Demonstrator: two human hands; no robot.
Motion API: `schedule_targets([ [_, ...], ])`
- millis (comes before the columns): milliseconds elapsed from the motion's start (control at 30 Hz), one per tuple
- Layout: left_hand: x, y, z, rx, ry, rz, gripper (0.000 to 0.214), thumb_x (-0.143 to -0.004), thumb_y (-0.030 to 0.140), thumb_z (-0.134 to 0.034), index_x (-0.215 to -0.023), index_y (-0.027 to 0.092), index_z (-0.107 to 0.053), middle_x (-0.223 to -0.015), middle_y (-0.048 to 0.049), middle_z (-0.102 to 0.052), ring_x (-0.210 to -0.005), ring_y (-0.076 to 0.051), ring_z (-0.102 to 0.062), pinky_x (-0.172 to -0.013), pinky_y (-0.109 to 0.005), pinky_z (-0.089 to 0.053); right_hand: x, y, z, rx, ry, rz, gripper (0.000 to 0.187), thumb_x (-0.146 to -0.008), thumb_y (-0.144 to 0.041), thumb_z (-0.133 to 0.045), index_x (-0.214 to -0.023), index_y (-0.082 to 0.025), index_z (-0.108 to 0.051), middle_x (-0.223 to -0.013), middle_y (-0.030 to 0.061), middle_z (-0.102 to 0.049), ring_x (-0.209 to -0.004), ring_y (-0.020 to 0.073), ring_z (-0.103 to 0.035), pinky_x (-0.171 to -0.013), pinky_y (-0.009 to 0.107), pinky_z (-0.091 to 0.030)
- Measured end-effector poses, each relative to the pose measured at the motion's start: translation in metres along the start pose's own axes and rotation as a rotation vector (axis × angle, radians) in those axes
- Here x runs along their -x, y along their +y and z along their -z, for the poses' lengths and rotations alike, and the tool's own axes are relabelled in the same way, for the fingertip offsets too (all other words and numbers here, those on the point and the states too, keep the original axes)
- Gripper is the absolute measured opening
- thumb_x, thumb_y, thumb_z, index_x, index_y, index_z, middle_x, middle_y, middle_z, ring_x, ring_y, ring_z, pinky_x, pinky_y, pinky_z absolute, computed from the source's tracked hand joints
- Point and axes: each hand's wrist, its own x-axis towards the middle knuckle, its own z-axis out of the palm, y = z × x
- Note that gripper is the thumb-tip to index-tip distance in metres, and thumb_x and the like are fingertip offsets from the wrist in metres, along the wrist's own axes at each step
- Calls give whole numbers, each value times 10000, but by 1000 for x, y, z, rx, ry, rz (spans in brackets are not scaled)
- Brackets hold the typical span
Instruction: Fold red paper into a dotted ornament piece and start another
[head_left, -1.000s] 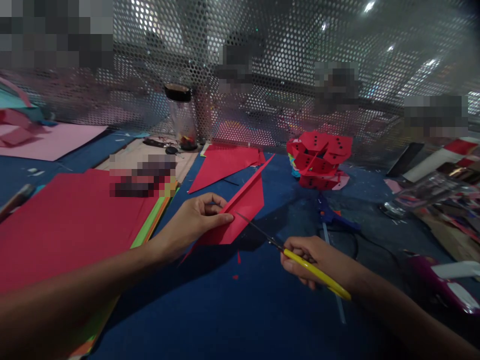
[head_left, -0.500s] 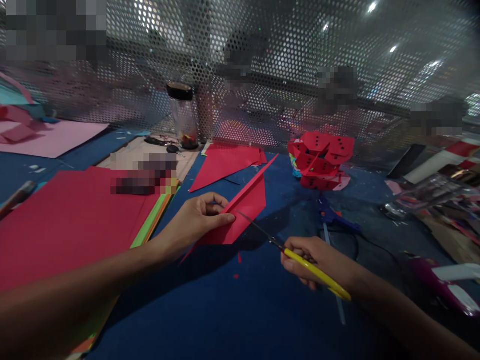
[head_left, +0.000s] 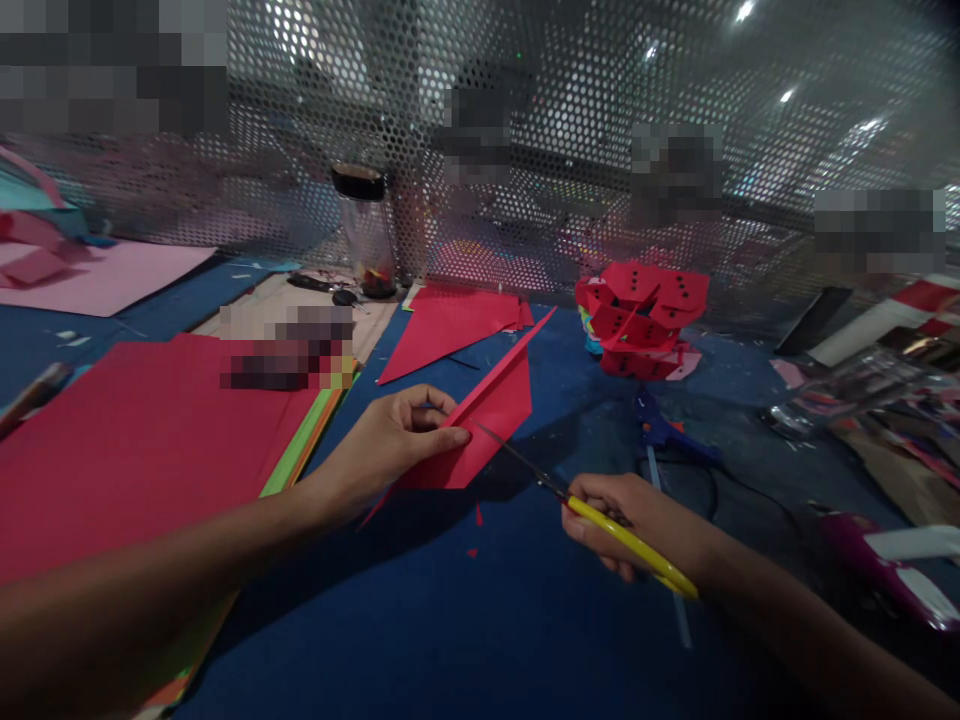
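My left hand [head_left: 397, 435] pinches a folded piece of red paper [head_left: 491, 410] above the blue table [head_left: 480, 620], thumb on top. My right hand [head_left: 637, 520] is closed round the yellow handles of a pair of scissors [head_left: 600, 525]. The thin blades point up and left, their tips lying on the red paper close to my left thumb. Two tiny red scraps [head_left: 477, 518] lie on the table below the paper.
A stack of coloured sheets with red on top [head_left: 142, 440] lies at left. A red triangle offcut [head_left: 450, 325], a jar [head_left: 366, 235], a pile of red dotted paper pieces [head_left: 645, 320] and a blue glue gun [head_left: 664, 430] stand further back. A perforated metal screen [head_left: 570, 150] closes the rear.
Almost nothing moved. Both hands hold the same pose, and the scissor blades stay at the red paper.
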Motion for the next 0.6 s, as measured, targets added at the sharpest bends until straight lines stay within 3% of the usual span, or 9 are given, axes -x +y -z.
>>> schedule_targets([
  [600,1,1,-1,35,-8,16,429,-710,370,-897,-963,202,-593,-698,47,-677,-544,-92,-605,-520,-194,-412,-1,1,-2,23,15,-25,244,-942,-418,-616,-860,-197,-551,-624,-57,-563,-498,70,-539,-445,150,-436],
])
